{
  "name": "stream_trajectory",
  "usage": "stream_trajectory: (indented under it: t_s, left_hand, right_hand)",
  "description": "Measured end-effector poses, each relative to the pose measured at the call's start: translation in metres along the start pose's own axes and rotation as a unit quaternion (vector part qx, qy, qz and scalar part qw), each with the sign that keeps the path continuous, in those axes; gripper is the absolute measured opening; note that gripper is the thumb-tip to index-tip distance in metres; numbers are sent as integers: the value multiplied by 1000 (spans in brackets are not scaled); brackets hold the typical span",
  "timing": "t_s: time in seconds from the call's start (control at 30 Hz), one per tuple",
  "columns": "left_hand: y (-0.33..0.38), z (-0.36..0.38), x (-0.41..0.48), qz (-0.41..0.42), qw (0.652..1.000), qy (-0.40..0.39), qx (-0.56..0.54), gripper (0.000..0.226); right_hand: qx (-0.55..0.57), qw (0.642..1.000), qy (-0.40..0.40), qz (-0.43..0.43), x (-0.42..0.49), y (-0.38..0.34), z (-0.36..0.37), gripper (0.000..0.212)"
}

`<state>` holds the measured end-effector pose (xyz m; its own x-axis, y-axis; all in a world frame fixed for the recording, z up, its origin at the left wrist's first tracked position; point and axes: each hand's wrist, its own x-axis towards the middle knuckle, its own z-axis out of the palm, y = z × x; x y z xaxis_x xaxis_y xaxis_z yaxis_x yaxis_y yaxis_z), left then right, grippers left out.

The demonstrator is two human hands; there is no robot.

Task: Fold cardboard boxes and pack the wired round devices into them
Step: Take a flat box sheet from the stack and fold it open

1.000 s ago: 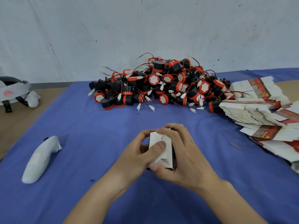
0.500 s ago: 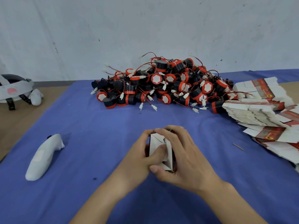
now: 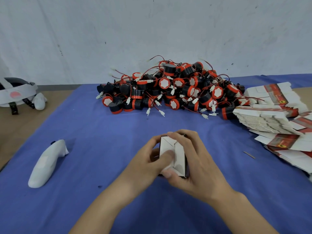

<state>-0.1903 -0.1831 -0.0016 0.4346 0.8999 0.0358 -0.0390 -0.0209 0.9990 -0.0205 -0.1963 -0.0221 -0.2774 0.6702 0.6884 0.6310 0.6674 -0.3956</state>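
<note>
A: What's the biggest thing there?

B: The table [image 3: 101, 149], under a blue cloth. At its far side lies a heap of wired round devices [image 3: 168, 92], black with red rims and white faces, thin red leads and white plugs sticking out. To the right of the heap is a slumped stack of flat boxes [image 3: 270, 119], white with a red band.

A: Any writing on them?

B: A small yellow-and-black emblem sits on the red band. The print is too small to read.

A: And on the left?

B: A white headset [image 3: 16, 92] on the bare wood, and a white controller [image 3: 47, 162] on the cloth, its long axis running near to far.

A: The hands?

B: Both forearms come in from the near edge and meet at the middle. The left hand [image 3: 148, 159] wraps the box's left side, thumb pressing down on a white flap. The right hand [image 3: 199, 168] curls round the right side, forefinger over the far end, thumb at the near end.

A: How does the box lie?

B: The cardboard box [image 3: 179, 154] is gripped between them just above the cloth. Its white flapped face is turned up to the camera, its long axis pointing away from the person, the near end leaning slightly right. A dark outer wall shows on its right edge.

A: Anything smaller?

B: A thin sliver [image 3: 249, 154] near the flats.
</note>
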Motion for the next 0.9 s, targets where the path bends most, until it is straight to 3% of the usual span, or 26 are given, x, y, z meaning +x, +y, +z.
stream_trajectory:
  t_s: [0.1, 0.3, 0.53, 0.7, 0.9]
  left_hand:
    - [-1, 3, 0, 6, 1000, 3, -14, 29]
    - [8, -5, 3, -40, 981, -57, -183, 45]
    - [7, -12, 4, -33, 978, -62, -199, 48]
    - [7, -21, 7, -25, 989, -21, -147, 51]
    - [1, -29, 9, -19, 994, -29, -103, 53]
  right_hand:
    - [8, 1000, 7, 2, 1, -1, -1, 68]
    - [37, 999, 19, 3, 2, -2, -4, 69]
    - [36, 999, -25, 11, 4, 0, -5, 75]
    - [16, 994, -99, 47, 1, 4, -5, 86]
    - [11, 989, -133, 67, 0, 8, -4, 90]
